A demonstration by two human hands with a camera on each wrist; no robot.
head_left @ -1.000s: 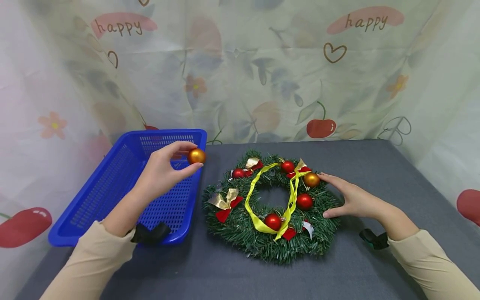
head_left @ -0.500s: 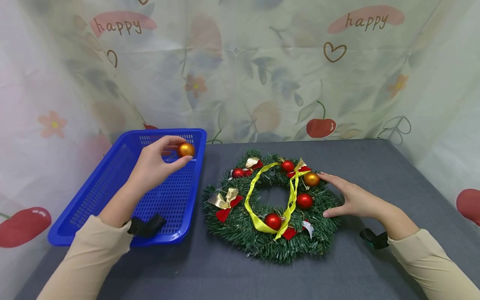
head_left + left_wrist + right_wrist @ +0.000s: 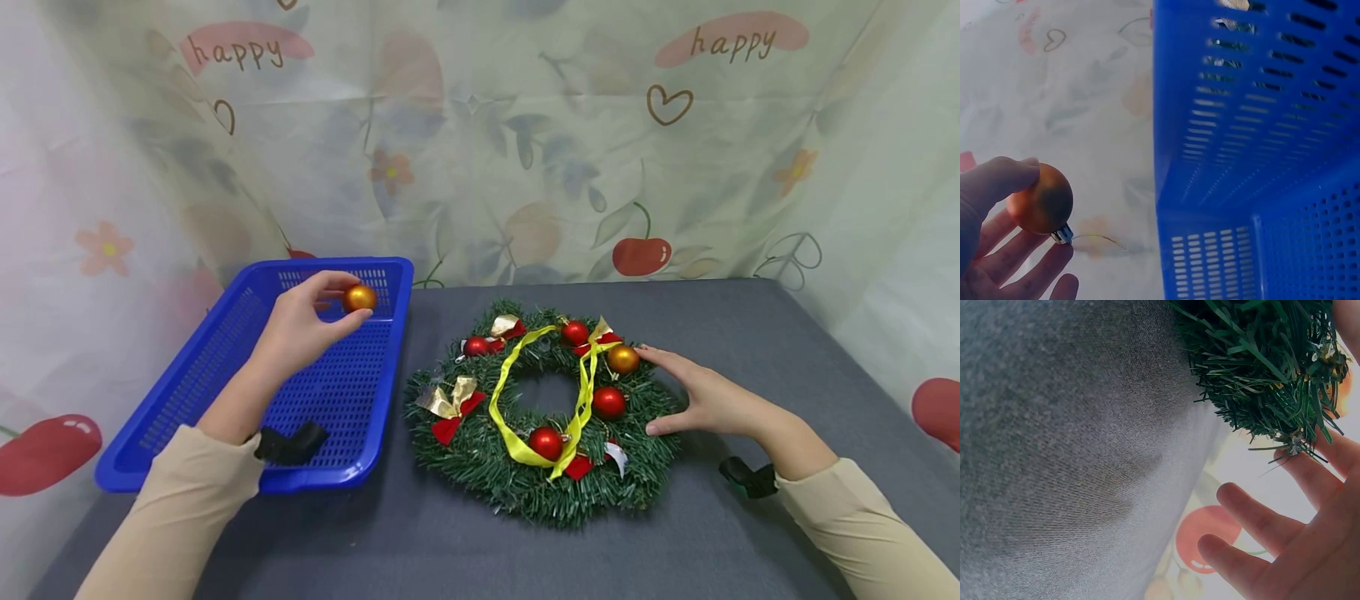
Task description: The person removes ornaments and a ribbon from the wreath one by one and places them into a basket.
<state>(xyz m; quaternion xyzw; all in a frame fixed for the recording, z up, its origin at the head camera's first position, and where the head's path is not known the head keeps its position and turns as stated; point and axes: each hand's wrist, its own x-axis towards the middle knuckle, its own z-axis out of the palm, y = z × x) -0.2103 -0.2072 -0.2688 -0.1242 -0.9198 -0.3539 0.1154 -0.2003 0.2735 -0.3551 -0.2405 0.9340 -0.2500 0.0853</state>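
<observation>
Between the thumb and fingers of my left hand [image 3: 294, 329] is a gold bauble [image 3: 360, 299], held above the back part of a blue basket [image 3: 333, 400]. In the left wrist view the bauble [image 3: 1041, 201] shows a silver cap and a thin hanging loop. A green tinsel wreath [image 3: 495, 483] lies on the table right of the basket. My right hand [image 3: 716, 402] stays at the wreath's right edge, fingers spread and loosely bent, fingertips by the gold bauble [image 3: 623, 359] on it. In the right wrist view, fingers meet the green strands [image 3: 1260, 369].
The wreath carries red baubles [image 3: 608, 403], gold-and-red bows [image 3: 450, 402] and a loose yellow ribbon [image 3: 510, 421]. A grey cloth [image 3: 465, 558] covers the table. Behind stands a printed curtain [image 3: 472, 167].
My left hand has carried the gold bauble left and slightly up, from the basket's right rim to over its inside. The right hand and the wreath have stayed in place.
</observation>
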